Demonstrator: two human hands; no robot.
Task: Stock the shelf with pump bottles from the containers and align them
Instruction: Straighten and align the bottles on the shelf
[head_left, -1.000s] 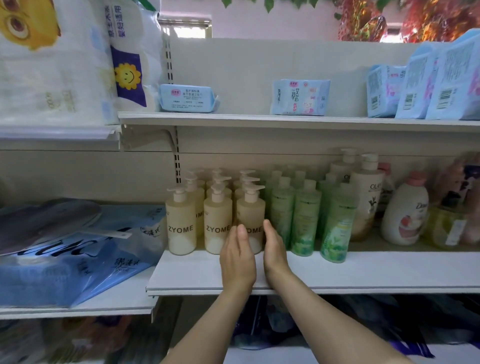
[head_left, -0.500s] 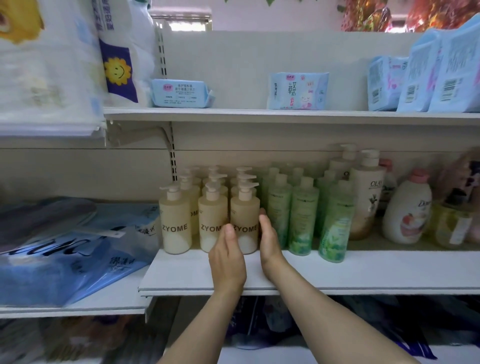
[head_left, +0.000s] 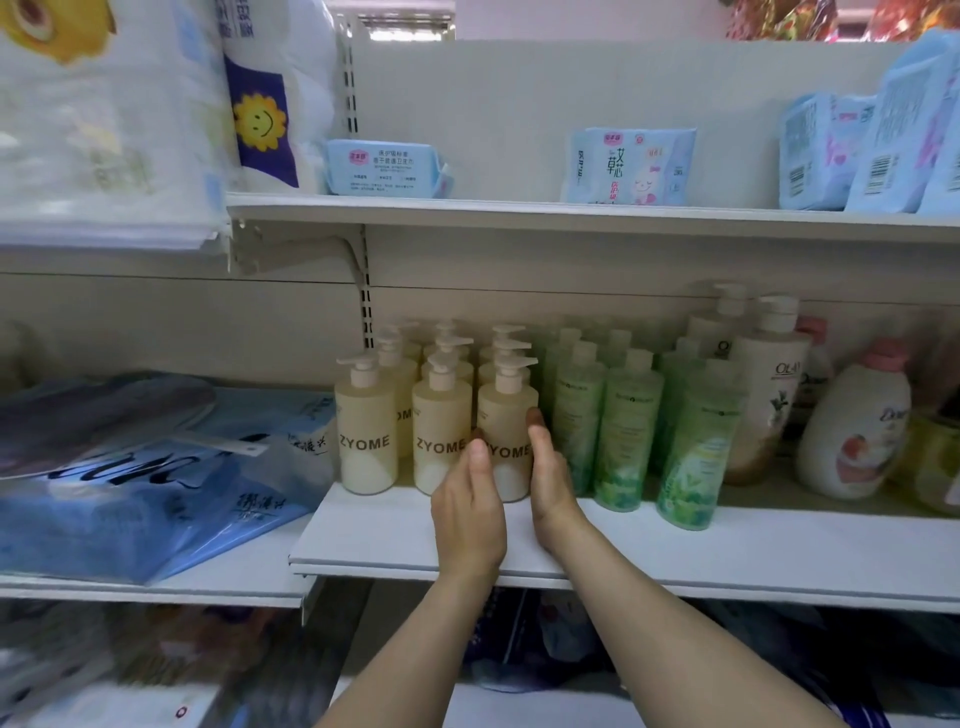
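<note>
Cream ZYOME pump bottles stand in three rows on the white middle shelf (head_left: 675, 551). The front row holds a left bottle (head_left: 366, 431), a middle bottle (head_left: 441, 436) and a right bottle (head_left: 506, 421). My left hand (head_left: 467, 509) and my right hand (head_left: 548, 478) flank the right front bottle with straight fingers. The right fingers press its right side, and the left fingertips touch its lower left side. Several more cream pump bottles stand behind them, partly hidden.
Green bottles (head_left: 623, 426) stand just right of my right hand, then Olay (head_left: 769, 384) and Dove (head_left: 857, 431) bottles. Blue packages (head_left: 156, 483) lie on the left shelf. Tissue packs (head_left: 384, 169) sit on the upper shelf (head_left: 571, 215).
Both hands have stayed on either side of the right front bottle and reached slightly further in. The bottle now stands closer to the middle one. The view has shifted a little.
</note>
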